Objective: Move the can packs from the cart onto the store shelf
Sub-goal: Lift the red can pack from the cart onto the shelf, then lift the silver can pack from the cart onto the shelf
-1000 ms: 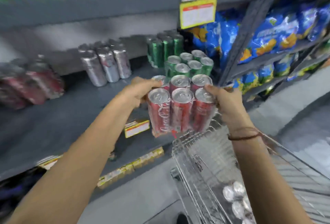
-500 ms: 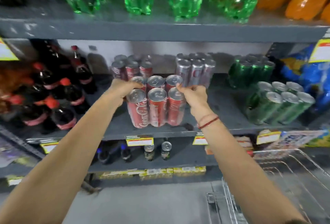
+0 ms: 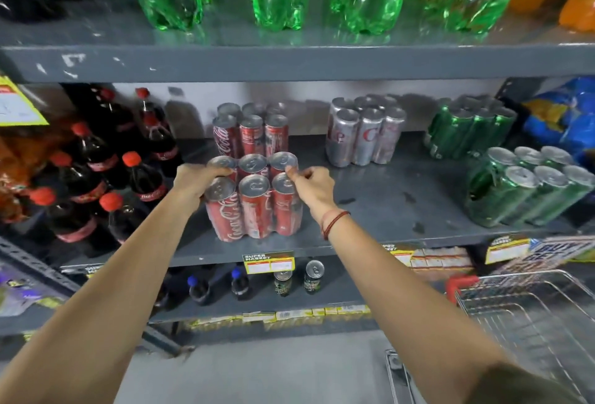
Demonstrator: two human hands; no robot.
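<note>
Red can pack (image 3: 254,202): glossy shrink plastic, brushed metal tops. Shelf (image 3: 386,191): matt grey painted metal, scuffed. Cart (image 3: 528,313): shiny wire.

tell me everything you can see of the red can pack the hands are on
The red can pack is six slim cola cans, two rows of three, silver tops, wrapped in clear plastic film. It stands upright near the front edge of the grey shelf, before another red pack. The left hand grips its left side; the right hand its top right.

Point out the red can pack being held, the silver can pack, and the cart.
red can pack (image 3: 254,210), head view, front face of the middle can.
silver can pack (image 3: 363,136), head view, side of the front middle can.
cart (image 3: 528,307), head view, wire basket wall.
</note>
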